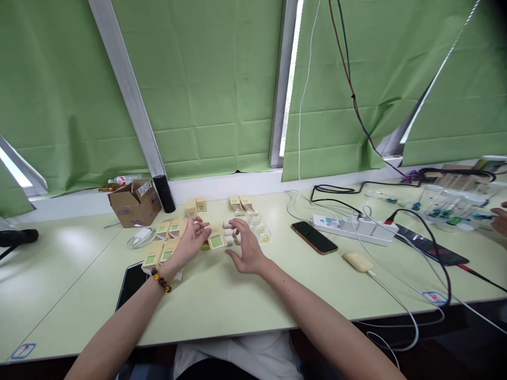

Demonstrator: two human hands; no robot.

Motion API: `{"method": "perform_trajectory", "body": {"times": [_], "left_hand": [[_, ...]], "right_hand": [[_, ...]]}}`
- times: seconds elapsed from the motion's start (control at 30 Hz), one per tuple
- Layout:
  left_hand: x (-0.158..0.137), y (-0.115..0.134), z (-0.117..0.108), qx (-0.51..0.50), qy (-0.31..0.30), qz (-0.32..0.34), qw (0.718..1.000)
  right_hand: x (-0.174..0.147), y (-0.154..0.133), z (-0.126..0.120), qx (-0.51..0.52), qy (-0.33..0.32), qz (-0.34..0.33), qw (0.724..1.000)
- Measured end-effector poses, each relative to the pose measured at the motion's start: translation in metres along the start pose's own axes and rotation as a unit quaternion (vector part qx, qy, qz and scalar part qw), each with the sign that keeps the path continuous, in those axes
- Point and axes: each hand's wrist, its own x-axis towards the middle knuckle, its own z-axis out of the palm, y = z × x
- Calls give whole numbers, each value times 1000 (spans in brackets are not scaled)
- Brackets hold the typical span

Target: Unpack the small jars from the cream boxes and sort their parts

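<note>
A small cream box [216,240] with a green window stands on the table between my hands. My left hand [193,238], with a beaded bracelet on its wrist, is just left of that box. Its fingers are bent towards the thumb, and anything they hold is hidden. On the right, my right hand [249,247] is open, thumb and fingers apart, close to the box and to several white cylinders [228,232]. Clear round containers [261,232] with yellow bits lie beyond it. More windowed boxes [151,257] stand by my left forearm.
A dark phone or tablet [132,282] lies partly under my left forearm. Behind are a cardboard box [137,206] and a black cylinder [163,194]. To the right lie a phone [314,237], a power strip [352,229] and cables. Another person's hand [499,219] shows at the right edge.
</note>
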Motion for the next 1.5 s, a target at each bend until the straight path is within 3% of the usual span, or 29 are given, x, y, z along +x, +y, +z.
{"method": "perform_trajectory", "body": {"times": [0.1, 0.2, 0.47, 0.73, 0.9, 1.13, 1.3, 1.5], "left_hand": [[-12, -13, 7, -47, -3, -44, 998], [-17, -24, 11, -84, 2, -63, 995], [-27, -41, 9, -263, -8, -89, 961], [-36, -34, 20, -336, -164, -129, 918], [-39, -28, 20, -336, -164, -123, 919], [-38, -29, 22, -303, -95, -68, 946], [-34, -36, 24, -176, 43, -8, 983], [-42, -35, 29, 21, 151, 89, 984]], "right_hand": [[-1, -4, 3, 17, -68, 7, 998], [-3, -6, 8, 18, -92, 7, 996], [-7, -4, 10, 49, -58, 31, 997], [-11, -5, 12, 55, -13, 12, 998], [-11, -6, 13, 66, -15, 11, 998], [-6, -13, 12, 107, -3, 75, 991], [-4, -13, 15, 177, 22, 144, 973], [-2, -10, 20, 279, 11, 249, 927]]}}
